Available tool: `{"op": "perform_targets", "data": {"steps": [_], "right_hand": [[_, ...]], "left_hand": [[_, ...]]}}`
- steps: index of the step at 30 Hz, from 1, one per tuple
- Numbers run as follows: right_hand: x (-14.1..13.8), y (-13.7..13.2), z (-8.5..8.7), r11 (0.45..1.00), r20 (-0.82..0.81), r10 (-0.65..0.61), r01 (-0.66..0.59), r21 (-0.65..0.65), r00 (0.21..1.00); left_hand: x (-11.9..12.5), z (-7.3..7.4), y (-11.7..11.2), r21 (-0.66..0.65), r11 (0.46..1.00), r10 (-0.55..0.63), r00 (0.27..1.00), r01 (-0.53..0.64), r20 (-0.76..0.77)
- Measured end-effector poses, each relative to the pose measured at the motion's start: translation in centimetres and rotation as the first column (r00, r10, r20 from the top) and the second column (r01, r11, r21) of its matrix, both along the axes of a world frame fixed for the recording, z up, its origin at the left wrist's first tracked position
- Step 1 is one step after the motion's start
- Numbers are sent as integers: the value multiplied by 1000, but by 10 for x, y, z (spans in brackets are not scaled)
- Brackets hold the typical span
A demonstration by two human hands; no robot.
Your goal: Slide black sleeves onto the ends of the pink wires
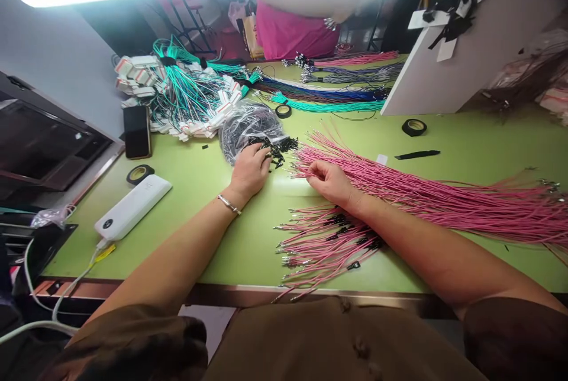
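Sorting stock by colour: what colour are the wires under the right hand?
The wires are pink; the head view shows it best.

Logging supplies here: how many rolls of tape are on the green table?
3: one roll by the power bank, one behind the plastic bag, one near the white board. Wires may hide more.
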State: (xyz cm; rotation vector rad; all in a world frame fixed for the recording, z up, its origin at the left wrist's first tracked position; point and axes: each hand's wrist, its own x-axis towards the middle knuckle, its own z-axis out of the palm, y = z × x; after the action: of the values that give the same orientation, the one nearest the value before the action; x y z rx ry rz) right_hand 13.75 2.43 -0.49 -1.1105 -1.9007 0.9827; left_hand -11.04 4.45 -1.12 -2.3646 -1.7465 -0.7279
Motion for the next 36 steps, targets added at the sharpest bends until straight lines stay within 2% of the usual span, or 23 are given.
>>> {"op": "perform_targets", "data": {"steps": [2, 4, 5, 7, 9, 12, 15, 18, 21, 23, 24, 26, 27, 29, 32, 36], "right_hand": [[0, 0, 0, 1000, -18, -10, 10, 2, 1000], [0, 1, 0, 1000, -36, -16, 16, 7, 999], [0, 1, 0, 1000, -41, -15, 16, 10, 999], [0, 0, 1, 1000, -42, -13, 14, 16, 999], [0, 0, 1, 1000, -34, -8, 8, 11, 999], [2, -1, 2, 1000, -15, 17, -17, 11, 1000], [3, -2, 2, 999, 6, 40, -40, 27, 999], [4, -2, 3, 998, 12, 56, -56, 18, 998], [3, -2, 4, 997, 11, 72, -72, -2, 997], [2, -2, 5, 998, 11, 62, -62, -21, 998], [2, -3, 6, 998, 6, 46, -46, -30, 999], [1, -3, 8, 999, -19, -4, 3, -49, 1000], [0, -4, 10, 998, -36, -29, 27, -64, 999], [0, -4, 13, 993, -75, -61, 53, -108, 995], [-2, -2, 15, 983, -127, -72, 49, -175, 989], [-2, 1, 11, 983, -194, -62, 26, -180, 979]], "left_hand": [[10, 11, 9, 58, 997, -61, 998, 60, 11], [26, 20, 30, 62, 979, -196, 981, 196, -1], [35, 24, 44, 28, 963, -267, 964, 267, -8], [52, 28, 72, -76, 938, -340, 940, 338, -20], [65, 28, 93, -198, 925, -346, 934, 324, -85], [66, 28, 106, -305, 928, -281, 940, 215, -192], [47, 30, 100, -298, 933, -276, 933, 202, -232], [21, 31, 83, -305, 893, -403, 888, 330, -221], [2, 30, 62, -263, 848, -498, 862, 460, -100], [-4, 29, 46, -169, 863, -483, 876, 476, -3], [-5, 30, 38, -102, 892, -438, 898, 440, 45], [-2, 30, 22, 14, 959, -282, 947, 283, 155], [2, 30, 15, 31, 980, -196, 958, 194, 208], [13, 27, 2, -30, 996, -68, 962, 79, 265], [30, 19, -11, -148, 988, -21, 982, 50, 189], [39, 7, -13, -151, 989, 17, 995, -3, 96]]}}
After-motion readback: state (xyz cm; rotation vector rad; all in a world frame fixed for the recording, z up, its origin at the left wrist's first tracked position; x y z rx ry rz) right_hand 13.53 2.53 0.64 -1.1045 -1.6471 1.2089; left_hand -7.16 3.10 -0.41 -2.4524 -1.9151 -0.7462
